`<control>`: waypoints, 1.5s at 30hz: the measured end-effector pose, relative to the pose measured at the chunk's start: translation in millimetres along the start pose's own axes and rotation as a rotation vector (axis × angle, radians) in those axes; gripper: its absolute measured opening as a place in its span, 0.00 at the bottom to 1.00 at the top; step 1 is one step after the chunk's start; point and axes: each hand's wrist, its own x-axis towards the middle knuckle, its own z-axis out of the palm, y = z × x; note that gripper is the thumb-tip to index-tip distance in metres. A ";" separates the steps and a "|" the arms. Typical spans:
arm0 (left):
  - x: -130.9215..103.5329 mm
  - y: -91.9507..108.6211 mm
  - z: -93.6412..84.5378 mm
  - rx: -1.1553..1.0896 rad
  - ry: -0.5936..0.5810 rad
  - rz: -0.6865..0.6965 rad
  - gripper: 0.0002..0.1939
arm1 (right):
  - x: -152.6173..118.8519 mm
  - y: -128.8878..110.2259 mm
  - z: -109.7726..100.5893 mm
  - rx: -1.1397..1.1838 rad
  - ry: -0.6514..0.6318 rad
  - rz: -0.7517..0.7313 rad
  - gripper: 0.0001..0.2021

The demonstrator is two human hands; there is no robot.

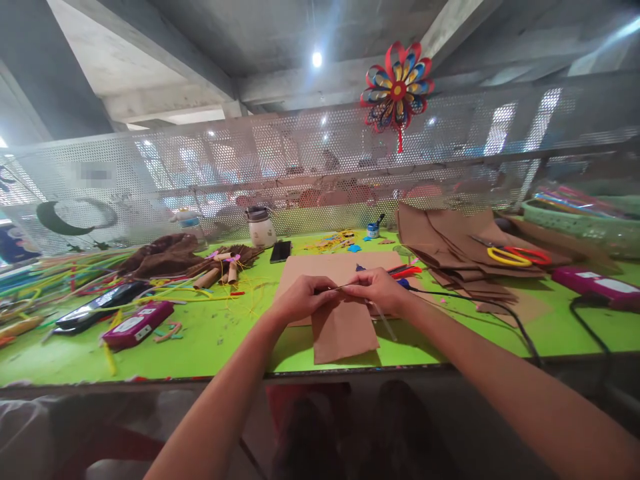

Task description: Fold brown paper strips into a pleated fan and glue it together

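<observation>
A piece of brown kraft paper [345,337] hangs toward me from between my hands, just above the front edge of the green table. My left hand [303,298] pinches its upper edge between thumb and forefinger. Close beside it, my right hand [377,290] pinches the same edge; the fingertips nearly meet. Beneath both hands lies a larger sheet of tan board [303,270]. What looks like a blue glue gun [403,284], partly hidden by my right hand, has a black cord running right. A clear stick [386,325] shows below that hand.
Brown paper sheets [445,240] are piled at right, with yellow-and-red-handled scissors [510,255] on top. Purple boxes [139,325] sit at both sides. A phone [281,251], a jar [261,227] and small paper rolls [210,277] stand farther back. Colored pipe cleaners [45,280] clutter the left.
</observation>
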 end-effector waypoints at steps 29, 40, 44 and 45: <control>0.8 -6.8 -0.2 0.045 0.017 -0.032 0.16 | -1.7 0.5 1.9 -0.218 0.153 -0.121 0.16; -4.5 -8.3 -15.4 -0.103 -0.057 -0.107 0.15 | -1.1 -3.8 -2.3 -0.060 0.171 -0.023 0.16; -3.4 -9.0 -16.5 -0.057 -0.017 -0.116 0.15 | -0.8 -1.2 0.6 0.060 0.136 0.028 0.16; -3.0 -8.9 -17.2 -0.025 0.003 -0.110 0.15 | -0.8 -0.8 1.3 0.074 0.131 0.036 0.16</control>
